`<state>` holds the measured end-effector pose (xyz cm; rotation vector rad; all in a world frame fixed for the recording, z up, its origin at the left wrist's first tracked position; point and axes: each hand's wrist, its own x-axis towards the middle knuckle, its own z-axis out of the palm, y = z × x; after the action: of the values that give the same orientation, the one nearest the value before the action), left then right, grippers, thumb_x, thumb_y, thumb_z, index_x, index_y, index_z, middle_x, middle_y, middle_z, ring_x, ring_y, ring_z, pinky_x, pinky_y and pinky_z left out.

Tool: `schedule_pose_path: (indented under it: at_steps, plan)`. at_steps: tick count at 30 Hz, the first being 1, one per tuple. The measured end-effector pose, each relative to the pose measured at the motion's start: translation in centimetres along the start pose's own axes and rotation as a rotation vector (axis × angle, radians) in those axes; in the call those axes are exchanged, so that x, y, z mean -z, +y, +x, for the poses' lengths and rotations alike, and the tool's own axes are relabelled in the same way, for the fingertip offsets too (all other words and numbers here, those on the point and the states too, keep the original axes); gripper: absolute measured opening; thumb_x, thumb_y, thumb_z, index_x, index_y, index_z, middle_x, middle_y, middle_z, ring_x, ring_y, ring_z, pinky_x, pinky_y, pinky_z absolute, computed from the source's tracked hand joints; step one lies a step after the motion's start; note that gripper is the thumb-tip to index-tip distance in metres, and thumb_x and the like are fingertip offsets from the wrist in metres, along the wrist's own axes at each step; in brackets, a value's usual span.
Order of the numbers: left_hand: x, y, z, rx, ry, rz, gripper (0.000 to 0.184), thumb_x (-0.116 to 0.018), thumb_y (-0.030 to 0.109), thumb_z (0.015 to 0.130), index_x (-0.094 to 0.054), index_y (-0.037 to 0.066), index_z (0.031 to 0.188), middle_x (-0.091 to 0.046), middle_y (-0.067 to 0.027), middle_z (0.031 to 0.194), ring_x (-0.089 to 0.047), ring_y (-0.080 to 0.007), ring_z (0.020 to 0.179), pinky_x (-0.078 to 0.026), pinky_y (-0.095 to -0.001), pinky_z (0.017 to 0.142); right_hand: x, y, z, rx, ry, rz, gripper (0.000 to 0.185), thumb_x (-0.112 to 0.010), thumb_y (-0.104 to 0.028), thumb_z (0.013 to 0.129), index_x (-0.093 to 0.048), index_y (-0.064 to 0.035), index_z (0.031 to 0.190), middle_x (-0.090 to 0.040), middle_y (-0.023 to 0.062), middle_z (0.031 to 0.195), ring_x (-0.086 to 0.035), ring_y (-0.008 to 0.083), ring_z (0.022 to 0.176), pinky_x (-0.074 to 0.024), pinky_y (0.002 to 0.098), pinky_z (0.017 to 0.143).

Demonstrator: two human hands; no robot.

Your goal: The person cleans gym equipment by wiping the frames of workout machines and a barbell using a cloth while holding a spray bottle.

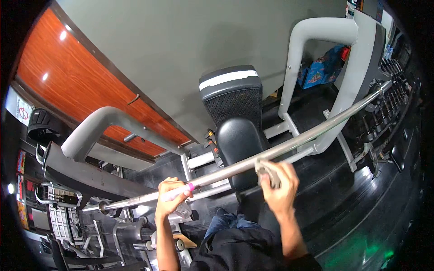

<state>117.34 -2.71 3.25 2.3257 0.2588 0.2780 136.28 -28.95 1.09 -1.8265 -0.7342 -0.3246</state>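
A long metal barbell bar (pixel 230 170) runs diagonally across the view, resting on the grey machine frame at both sides. My left hand (pixel 172 197) is closed round a clear spray bottle (pixel 183 209) with a pink part at its top, just in front of the bar. In my right hand (pixel 281 187) is a folded beige cloth (pixel 267 174), held against or very close to the bar right of its middle. Beyond the bar stands a black padded bench (pixel 237 140) with an upright backrest (pixel 233 97).
Grey frame uprights stand at left (pixel 86 176) and right (pixel 357 81). A dumbbell rack (pixel 384 113) is at far right, blue boxes (pixel 313 76) behind the right frame. A wooden door (pixel 81 77) is at upper left; other gym machines (pixel 122 235) are at lower left.
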Motion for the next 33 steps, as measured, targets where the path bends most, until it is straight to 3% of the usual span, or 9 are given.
schedule_pose_path:
  at_steps: [2,4,11,16,22,24,27,29,33]
  plan:
    - [0.0,-0.2,0.0,-0.006,-0.007,-0.007,0.025,-0.068,0.035,0.077,-0.071,0.014,0.066,-0.061,-0.0028,0.06,-0.047,-0.0213,0.057,-0.033,-0.0359,0.065,1.0,-0.4,3.0,0.015,-0.118,-0.294,0.023,-0.071,-0.013,0.074,-0.074,-0.0132,0.097,-0.062,0.0062,0.088,-0.059,0.0281,0.082,-0.0516,0.0409,0.074]
    - [0.2,-0.2,0.1,-0.032,-0.007,0.015,0.024,-0.068,0.034,0.077,-0.071,0.014,0.066,-0.062,-0.0027,0.06,-0.047,-0.0214,0.057,-0.033,-0.0359,0.064,0.4,0.1,5.2,0.05,-0.22,-0.488,0.019,-0.072,-0.02,0.075,-0.075,-0.0088,0.09,-0.066,0.0089,0.084,-0.063,0.0294,0.08,-0.0533,0.0407,0.074]
    - [0.2,-0.4,0.0,-0.032,0.017,0.01,0.026,-0.069,0.035,0.079,-0.07,0.013,0.067,-0.062,-0.0041,0.06,-0.051,-0.0229,0.058,-0.039,-0.036,0.063,-6.6,-1.4,9.5,0.041,-0.729,-0.627,0.026,-0.064,-0.025,0.071,-0.075,-0.0017,0.073,-0.071,0.0215,0.079,-0.072,0.0347,0.08,-0.0556,0.0405,0.079]
    - [0.1,-0.1,0.1,-0.028,0.023,-0.049,0.032,-0.067,0.037,0.081,-0.071,0.009,0.066,-0.059,-0.0049,0.056,-0.05,-0.0214,0.058,-0.037,-0.0366,0.063,-10.0,-2.5,10.4,0.268,-1.113,-0.576,0.029,-0.062,-0.025,0.068,-0.075,0.0001,0.075,-0.07,0.025,0.079,-0.072,0.0368,0.081,-0.056,0.0428,0.081]
    - [-0.1,-0.6,0.0,-0.019,0.032,-0.06,0.029,-0.069,0.035,0.08,-0.072,0.009,0.066,-0.062,-0.006,0.059,-0.051,-0.0208,0.059,-0.039,-0.0364,0.063,-9.3,-2.7,8.6,0.259,-1.012,-0.419,0.028,-0.066,-0.033,0.072,-0.076,-0.0078,0.076,-0.071,0.0191,0.077,-0.071,0.0365,0.078,-0.0566,0.0438,0.078]
    - [0.1,-0.5,-0.1,0.006,0.026,-0.065,0.029,-0.07,0.034,0.08,-0.073,0.008,0.067,-0.062,-0.0061,0.059,-0.052,-0.0208,0.06,-0.041,-0.0363,0.063,-8.3,-2.1,7.7,0.347,-0.79,-0.455,0.028,-0.066,-0.034,0.074,-0.076,-0.0077,0.074,-0.07,0.0171,0.072,-0.071,0.0355,0.074,-0.0568,0.0443,0.074]
    - [0.2,-0.9,-0.1,-0.032,0.052,-0.106,0.029,-0.07,0.034,0.081,-0.073,0.009,0.068,-0.064,-0.007,0.06,-0.053,-0.0211,0.06,-0.042,-0.0357,0.061,-5.4,-1.2,9.0,0.247,-0.74,-0.61,0.028,-0.065,-0.036,0.075,-0.076,-0.0113,0.073,-0.07,0.0152,0.071,-0.071,0.034,0.072,-0.057,0.0448,0.071]
    - [0.4,-0.9,-0.2,-0.044,0.054,-0.12,0.028,-0.072,0.033,0.082,-0.073,0.009,0.068,-0.064,-0.0076,0.06,-0.053,-0.0218,0.058,-0.041,-0.0358,0.058,-2.6,-1.5,10.5,0.058,-0.747,-0.769,0.031,-0.069,-0.042,0.074,-0.079,-0.015,0.084,-0.072,0.0131,0.077,-0.072,0.032,0.078,-0.0578,0.0441,0.075]
    - [0.1,-1.6,-0.3,-0.055,0.049,-0.144,0.029,-0.072,0.034,0.082,-0.073,0.009,0.069,-0.062,-0.0087,0.058,-0.05,-0.0238,0.058,-0.04,-0.0381,0.059,-0.1,-0.3,10.7,-0.153,-0.67,-0.609,0.033,-0.068,-0.042,0.075,-0.079,-0.0121,0.086,-0.073,0.0146,0.08,-0.071,0.0352,0.078,-0.0562,0.042,0.075]
